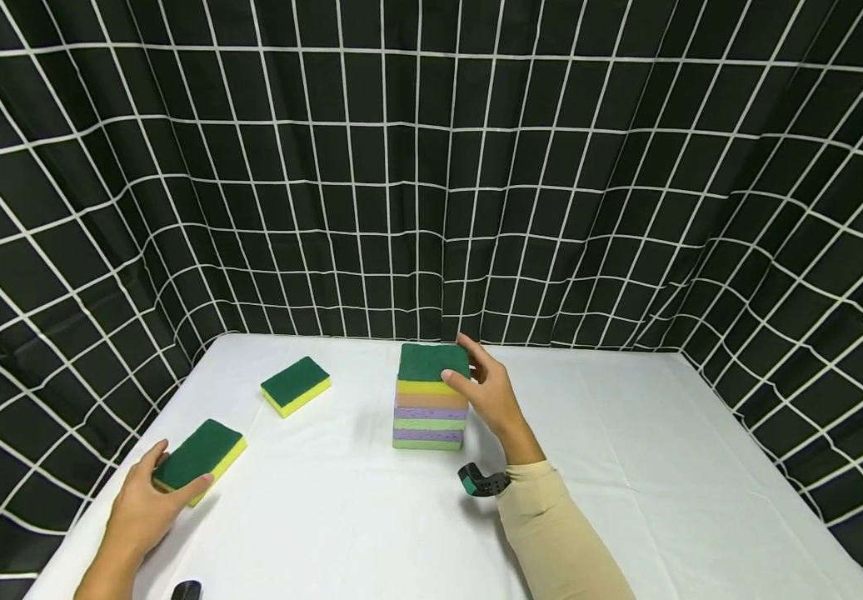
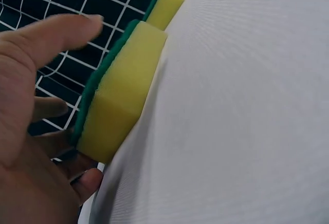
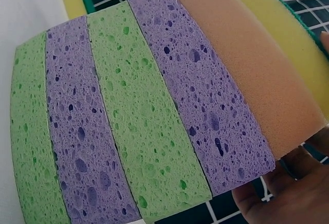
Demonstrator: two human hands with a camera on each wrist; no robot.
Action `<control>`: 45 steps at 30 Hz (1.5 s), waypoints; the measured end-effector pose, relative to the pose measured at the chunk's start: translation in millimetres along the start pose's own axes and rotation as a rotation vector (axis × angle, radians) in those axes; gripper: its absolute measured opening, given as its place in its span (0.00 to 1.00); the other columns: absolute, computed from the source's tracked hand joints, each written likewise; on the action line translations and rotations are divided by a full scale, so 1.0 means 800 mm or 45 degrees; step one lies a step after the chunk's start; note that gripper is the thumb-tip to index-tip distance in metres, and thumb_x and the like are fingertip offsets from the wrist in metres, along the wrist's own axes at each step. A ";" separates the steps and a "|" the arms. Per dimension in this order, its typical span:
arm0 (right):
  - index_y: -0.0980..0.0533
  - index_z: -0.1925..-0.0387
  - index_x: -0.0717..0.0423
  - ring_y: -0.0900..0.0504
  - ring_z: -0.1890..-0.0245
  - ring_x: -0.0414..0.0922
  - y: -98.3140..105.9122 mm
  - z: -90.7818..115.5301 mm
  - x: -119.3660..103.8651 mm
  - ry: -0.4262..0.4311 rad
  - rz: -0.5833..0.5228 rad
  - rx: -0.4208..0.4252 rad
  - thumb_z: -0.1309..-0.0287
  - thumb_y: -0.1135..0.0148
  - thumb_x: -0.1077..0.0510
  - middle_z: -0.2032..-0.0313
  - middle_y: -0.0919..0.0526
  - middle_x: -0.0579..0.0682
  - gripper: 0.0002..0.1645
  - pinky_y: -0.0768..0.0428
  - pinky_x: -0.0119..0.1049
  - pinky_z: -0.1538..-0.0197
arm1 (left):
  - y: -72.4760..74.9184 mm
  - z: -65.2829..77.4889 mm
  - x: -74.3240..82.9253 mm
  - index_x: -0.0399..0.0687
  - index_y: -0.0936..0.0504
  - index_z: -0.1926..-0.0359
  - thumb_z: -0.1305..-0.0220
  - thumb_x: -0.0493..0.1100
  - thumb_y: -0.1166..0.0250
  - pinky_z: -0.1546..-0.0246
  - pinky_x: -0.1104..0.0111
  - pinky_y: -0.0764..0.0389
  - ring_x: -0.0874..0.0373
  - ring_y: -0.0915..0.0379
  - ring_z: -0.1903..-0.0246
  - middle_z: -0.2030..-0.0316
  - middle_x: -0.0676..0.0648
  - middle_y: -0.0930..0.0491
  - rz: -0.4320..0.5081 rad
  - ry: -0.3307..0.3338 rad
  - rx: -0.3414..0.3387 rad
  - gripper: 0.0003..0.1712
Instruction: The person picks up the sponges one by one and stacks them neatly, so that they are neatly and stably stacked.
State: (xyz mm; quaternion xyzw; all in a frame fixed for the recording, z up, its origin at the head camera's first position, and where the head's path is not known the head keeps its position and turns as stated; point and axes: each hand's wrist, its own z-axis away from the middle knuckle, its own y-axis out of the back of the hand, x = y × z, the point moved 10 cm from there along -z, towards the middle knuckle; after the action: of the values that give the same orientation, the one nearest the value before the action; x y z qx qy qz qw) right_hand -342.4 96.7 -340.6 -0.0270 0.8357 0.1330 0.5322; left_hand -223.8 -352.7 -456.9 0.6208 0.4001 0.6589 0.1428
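On the left of the table, my left hand [image 1: 142, 504] reaches around the near end of a green-and-yellow scouring sponge [image 1: 201, 457]. In the left wrist view the thumb [image 2: 67, 31] stands apart from this sponge [image 2: 121, 85], while the other fingers lie by its near end. A stack of sponges [image 1: 430, 421] rises in the middle, with light green and purple layers below an orange one. Another green-and-yellow scouring sponge [image 1: 431, 360] tops it. My right hand [image 1: 493, 392] is at the stack's upper right, thumb over the top sponge, fingers along the right side.
Farther back on the left lies another green-and-yellow sponge [image 1: 296, 385]. A white cloth [image 1: 311, 517] covers the table. Black curtains with a white grid [image 1: 431, 167] stand around its back and sides. A black band [image 1: 486, 481] is on the right wrist.
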 end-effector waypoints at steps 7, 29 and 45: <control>0.42 0.30 0.66 0.27 0.50 0.54 0.000 0.000 -0.001 0.004 0.018 -0.002 0.40 0.37 0.64 0.39 0.32 0.65 0.39 0.26 0.43 0.50 | -0.005 -0.005 -0.010 0.24 0.49 0.32 0.51 0.55 0.26 0.45 0.36 0.40 0.24 0.44 0.44 0.44 0.18 0.43 -0.145 0.070 -0.092 0.60; 0.42 0.30 0.67 0.27 0.50 0.54 0.000 0.001 -0.002 0.005 0.022 -0.007 0.40 0.37 0.64 0.43 0.29 0.66 0.39 0.26 0.46 0.49 | 0.037 0.006 0.023 0.35 0.39 0.30 0.50 0.53 0.24 0.70 0.82 0.31 0.46 0.21 0.58 0.48 0.32 0.33 0.108 0.041 0.193 0.53; 0.43 0.30 0.66 0.27 0.51 0.54 -0.002 0.003 -0.002 0.002 0.008 -0.022 0.39 0.38 0.64 0.41 0.31 0.66 0.39 0.24 0.33 0.55 | 0.054 0.000 0.086 0.39 0.36 0.30 0.49 0.42 0.23 0.65 0.86 0.28 0.76 0.31 0.64 0.53 0.48 0.33 0.372 -0.206 0.291 0.47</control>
State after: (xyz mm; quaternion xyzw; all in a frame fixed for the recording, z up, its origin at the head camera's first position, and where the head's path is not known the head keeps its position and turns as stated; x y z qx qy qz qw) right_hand -339.4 95.9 -340.5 -0.0289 0.8349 0.1419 0.5310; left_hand -223.9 -333.0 -377.9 0.7354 0.3651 0.5708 0.0060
